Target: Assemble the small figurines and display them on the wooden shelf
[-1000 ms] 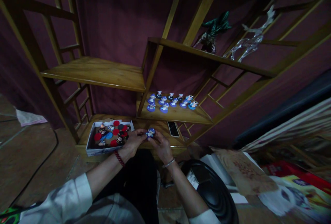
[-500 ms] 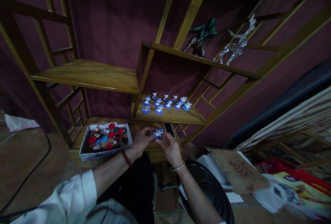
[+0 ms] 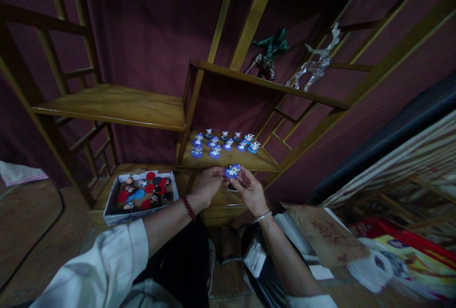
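Note:
Between my two hands is a small purple-and-white figurine (image 3: 232, 171) on a round purple base, held just in front of the shelf edge. My left hand (image 3: 208, 185), with a dark red bead bracelet, grips its left side. My right hand (image 3: 252, 191), wearing a pale bracelet, pinches it from the right. Behind them, several similar figurines (image 3: 228, 144) stand in rows on a wooden shelf (image 3: 235, 161); some have purple bases, others blue or dark. To the left, an open box (image 3: 140, 215) holds more figurines and loose red, blue and dark discs.
A green-and-brown statue (image 3: 269, 54) and a clear deer ornament (image 3: 317, 63) stand on the upper shelf. A dark flat object (image 3: 232, 187) lies beneath my hands. On the right are a black stool (image 3: 274, 279), a brown paper bag (image 3: 326, 232) and a red-and-yellow package (image 3: 420, 256).
Both hands have carried the figurine to the right and slightly up, closer to the shelf. The camera view has shifted a little. The shelf figurines stand as before.

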A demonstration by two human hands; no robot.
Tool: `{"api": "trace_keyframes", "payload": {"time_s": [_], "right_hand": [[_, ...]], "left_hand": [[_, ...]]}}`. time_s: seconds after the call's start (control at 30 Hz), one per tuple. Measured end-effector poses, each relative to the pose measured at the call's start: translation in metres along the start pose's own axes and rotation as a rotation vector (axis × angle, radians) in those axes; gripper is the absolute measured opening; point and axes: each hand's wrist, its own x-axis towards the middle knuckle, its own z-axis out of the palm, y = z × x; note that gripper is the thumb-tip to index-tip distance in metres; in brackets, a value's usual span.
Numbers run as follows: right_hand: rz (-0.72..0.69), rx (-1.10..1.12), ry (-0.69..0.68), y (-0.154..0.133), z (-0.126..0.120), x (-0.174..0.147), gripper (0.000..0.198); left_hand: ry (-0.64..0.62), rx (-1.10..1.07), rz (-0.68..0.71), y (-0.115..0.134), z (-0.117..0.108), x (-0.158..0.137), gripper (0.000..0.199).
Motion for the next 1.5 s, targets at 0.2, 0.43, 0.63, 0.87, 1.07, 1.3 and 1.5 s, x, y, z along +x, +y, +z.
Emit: {"api": "trace_keyframes", "payload": {"time_s": [0.2, 0.43, 0.63, 0.87, 1.07, 1.3, 1.5], "right_hand": [[-0.02, -0.021, 0.036, 0.003, -0.011, 0.021, 0.059], [-0.041, -0.004, 0.019, 0.007, -0.016, 0.048, 0.064], [-0.048, 0.01, -0.042, 0.003, -0.016, 0.062, 0.065], [-0.028, -0.002, -0.069, 0.01, -0.016, 0.074, 0.07], [-0.022, -0.035, -0.068, 0.018, -0.018, 0.079, 0.072], [-0.006, -0.03, -0.078, 0.021, -0.019, 0.082, 0.073], [0.019, -0.095, -0.067, 0.022, -0.02, 0.085, 0.072]], "left_hand": [[-0.001, 0.034, 0.037, -0.003, 0.015, 0.01, 0.021], [0.032, 0.057, -0.007, -0.009, 0.024, 0.024, 0.033], [-0.012, 0.091, 0.006, -0.007, 0.027, 0.03, 0.038], [-0.068, 0.057, 0.046, -0.008, 0.029, 0.036, 0.032], [-0.037, 0.074, 0.043, -0.009, 0.029, 0.04, 0.027], [-0.066, 0.141, 0.044, -0.005, 0.033, 0.039, 0.028], [-0.05, 0.198, 0.042, -0.005, 0.036, 0.042, 0.029]]}}
